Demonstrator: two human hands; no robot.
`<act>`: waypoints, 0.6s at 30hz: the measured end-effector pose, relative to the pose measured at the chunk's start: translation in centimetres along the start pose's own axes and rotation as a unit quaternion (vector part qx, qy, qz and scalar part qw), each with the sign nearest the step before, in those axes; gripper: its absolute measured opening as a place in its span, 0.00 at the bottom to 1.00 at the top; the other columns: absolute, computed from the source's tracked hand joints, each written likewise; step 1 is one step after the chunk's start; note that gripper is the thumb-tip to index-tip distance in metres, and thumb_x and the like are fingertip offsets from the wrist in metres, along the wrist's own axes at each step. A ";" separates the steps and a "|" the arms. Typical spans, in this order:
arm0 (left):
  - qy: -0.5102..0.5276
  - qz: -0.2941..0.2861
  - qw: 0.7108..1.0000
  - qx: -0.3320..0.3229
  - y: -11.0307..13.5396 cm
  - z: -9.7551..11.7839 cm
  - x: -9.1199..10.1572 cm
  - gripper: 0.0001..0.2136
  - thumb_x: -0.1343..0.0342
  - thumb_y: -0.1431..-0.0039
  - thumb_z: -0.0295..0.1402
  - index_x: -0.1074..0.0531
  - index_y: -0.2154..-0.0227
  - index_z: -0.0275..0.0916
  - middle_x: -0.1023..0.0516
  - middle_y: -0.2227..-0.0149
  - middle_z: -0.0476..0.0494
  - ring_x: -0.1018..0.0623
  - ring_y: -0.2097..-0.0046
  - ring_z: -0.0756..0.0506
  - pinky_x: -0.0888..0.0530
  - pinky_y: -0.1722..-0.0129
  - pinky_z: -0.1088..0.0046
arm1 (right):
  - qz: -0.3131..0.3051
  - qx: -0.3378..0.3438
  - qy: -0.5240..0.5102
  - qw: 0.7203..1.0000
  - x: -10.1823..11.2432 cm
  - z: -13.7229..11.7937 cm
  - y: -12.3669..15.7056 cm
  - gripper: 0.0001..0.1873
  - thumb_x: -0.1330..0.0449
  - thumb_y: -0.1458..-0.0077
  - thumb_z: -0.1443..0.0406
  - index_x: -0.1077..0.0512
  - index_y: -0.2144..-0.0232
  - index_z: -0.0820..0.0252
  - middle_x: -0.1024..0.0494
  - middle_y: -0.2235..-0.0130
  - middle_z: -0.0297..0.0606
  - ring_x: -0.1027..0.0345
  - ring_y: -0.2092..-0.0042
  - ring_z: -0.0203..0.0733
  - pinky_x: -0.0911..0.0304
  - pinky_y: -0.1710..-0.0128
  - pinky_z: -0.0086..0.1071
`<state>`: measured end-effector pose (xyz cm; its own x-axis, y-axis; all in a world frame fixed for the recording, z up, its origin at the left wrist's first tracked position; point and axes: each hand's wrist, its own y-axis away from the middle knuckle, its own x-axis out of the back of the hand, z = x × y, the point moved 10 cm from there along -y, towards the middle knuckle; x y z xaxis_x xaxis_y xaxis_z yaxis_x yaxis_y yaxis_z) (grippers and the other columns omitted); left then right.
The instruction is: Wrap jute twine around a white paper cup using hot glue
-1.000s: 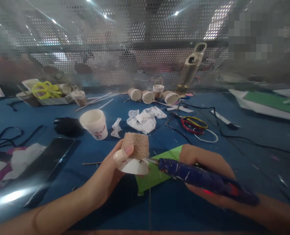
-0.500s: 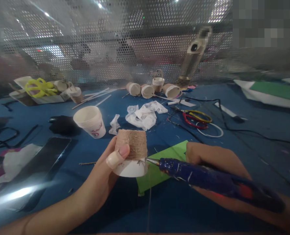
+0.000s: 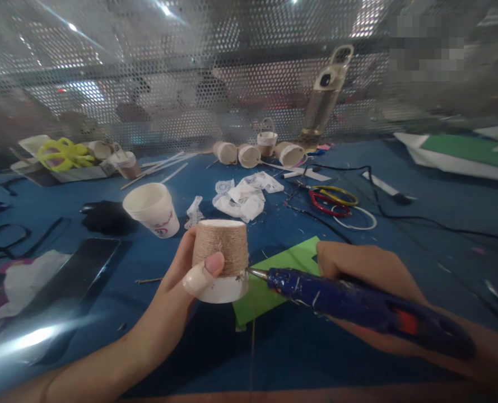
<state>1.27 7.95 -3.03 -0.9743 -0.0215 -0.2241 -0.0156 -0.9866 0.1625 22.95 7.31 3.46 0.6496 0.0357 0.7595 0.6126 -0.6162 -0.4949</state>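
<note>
- A cluttered blue table (image 3: 299, 352) in front of a perforated metal screen (image 3: 190, 67), and the work sits right at the near edge.
- The left hand (image 3: 177, 291) is curled around a twine-wrapped paper cup (image 3: 221, 252), held upside down just above the table. The taped thumb presses the front and the fingers wrap behind.
- The right hand (image 3: 366, 274) is closed firmly around a blue glue gun (image 3: 358, 305), wrist low. The metal nozzle (image 3: 255, 272) touches the cup where the twine ends.
- Progress looks well along: twine covers the cup from its base down most of the wall, and only a white band at the rim is bare.
- A loose strand hangs down from the cup.
- Green paper (image 3: 265, 294) lies under the gun.
- Further out: stacked paper cups (image 3: 152, 210), lace scraps (image 3: 244, 196), red-handled scissors (image 3: 330, 202), a dark phone (image 3: 76, 274).
- At the back, a row of tipped cups (image 3: 249, 154), yellow scissors (image 3: 61, 154), a water bottle (image 3: 326, 95).
</note>
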 end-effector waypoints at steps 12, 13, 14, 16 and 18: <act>-0.014 -0.012 1.000 -0.004 -0.2 -0.3 -0.1 0.28 0.29 0.41 0.49 0.26 0.41 0.46 0.18 0.47 0.40 0.19 0.44 0.32 0.20 0.50 0.61 | -0.008 -0.006 0.037 0.999 -0.3 0.3 0.1 0.15 0.39 0.47 0.65 0.46 0.71 0.51 0.39 0.77 0.23 0.53 0.79 0.33 0.57 0.79 0.33; -0.009 -0.013 1.000 -0.008 -0.2 -0.2 -0.1 0.27 0.30 0.40 0.48 0.25 0.40 0.46 0.17 0.47 0.40 0.18 0.44 0.32 0.20 0.50 0.61 | -0.006 -0.007 0.038 0.999 -0.2 0.3 0.1 0.16 0.39 0.47 0.65 0.46 0.71 0.51 0.40 0.77 0.23 0.53 0.79 0.33 0.57 0.79 0.33; -0.005 -0.014 1.000 -0.012 -0.2 -0.2 -0.1 0.27 0.31 0.39 0.48 0.25 0.40 0.46 0.17 0.47 0.41 0.18 0.45 0.32 0.20 0.51 0.61 | -0.004 -0.007 0.039 0.999 -0.2 0.3 0.1 0.16 0.39 0.46 0.65 0.47 0.71 0.51 0.40 0.77 0.23 0.53 0.79 0.33 0.57 0.79 0.33; 0.001 -0.015 1.000 -0.017 -0.1 0.1 -0.2 0.27 0.31 0.39 0.48 0.25 0.40 0.47 0.16 0.46 0.41 0.18 0.45 0.33 0.20 0.51 0.63 | 0.000 -0.008 0.045 0.999 -0.1 0.3 0.1 0.16 0.40 0.45 0.65 0.47 0.71 0.51 0.40 0.77 0.23 0.52 0.78 0.33 0.57 0.79 0.32; 0.001 -0.009 1.000 -0.009 0.0 0.2 -0.3 0.28 0.30 0.40 0.49 0.25 0.40 0.48 0.16 0.45 0.42 0.18 0.44 0.33 0.20 0.50 0.64 | -0.003 -0.007 0.050 0.999 -0.1 0.3 0.1 0.15 0.40 0.45 0.66 0.46 0.71 0.51 0.39 0.77 0.24 0.51 0.78 0.33 0.56 0.78 0.32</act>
<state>1.56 7.99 -2.73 -0.9735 -0.0038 -0.2285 -0.0291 -0.9897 0.1402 23.03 7.51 3.20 0.5973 -0.0381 0.8011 0.6099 -0.6272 -0.4845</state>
